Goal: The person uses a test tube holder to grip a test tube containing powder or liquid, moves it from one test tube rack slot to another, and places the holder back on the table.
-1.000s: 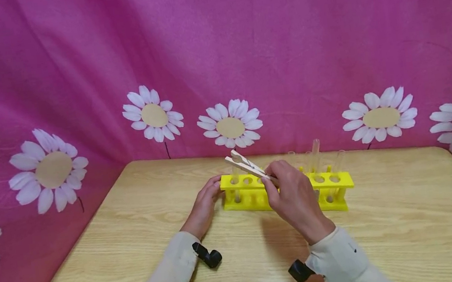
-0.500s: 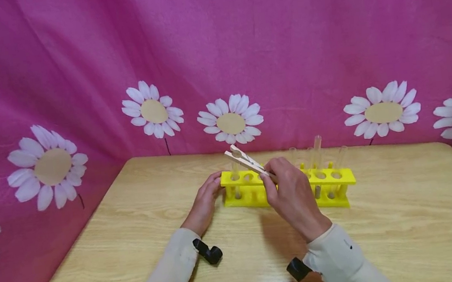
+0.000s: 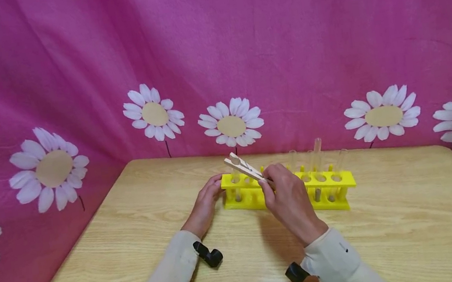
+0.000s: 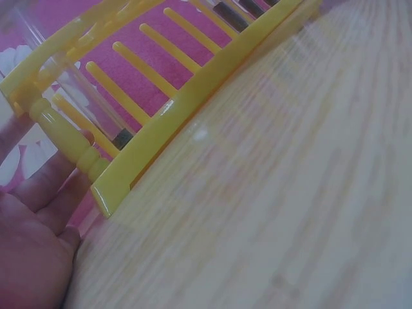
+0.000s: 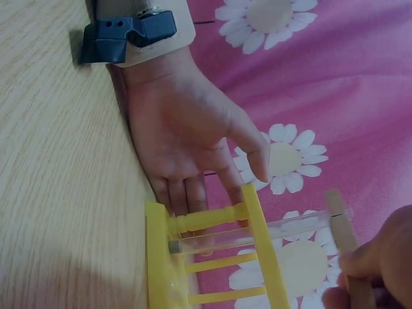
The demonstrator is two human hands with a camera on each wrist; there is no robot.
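My right hand (image 3: 290, 199): pinches the wooden test-tube clamp (image 3: 248, 168) by its handle end.
My left hand (image 3: 202, 207): fingers extended against the left end of the yellow test-tube rack (image 4: 170, 112), thumb standing apart.
Leftmost test tube (image 5: 296, 224): upright in the rack on the worktop (image 3: 397, 228), its mouth at the clamp's tip.
Change: I have shifted the clamp slightly leftward; it seems to straddle the tube's neck, its bite unclear.

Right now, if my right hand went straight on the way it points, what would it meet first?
Likely the leftmost test tube, with your wooden clip leading; whether they touch is unclear.
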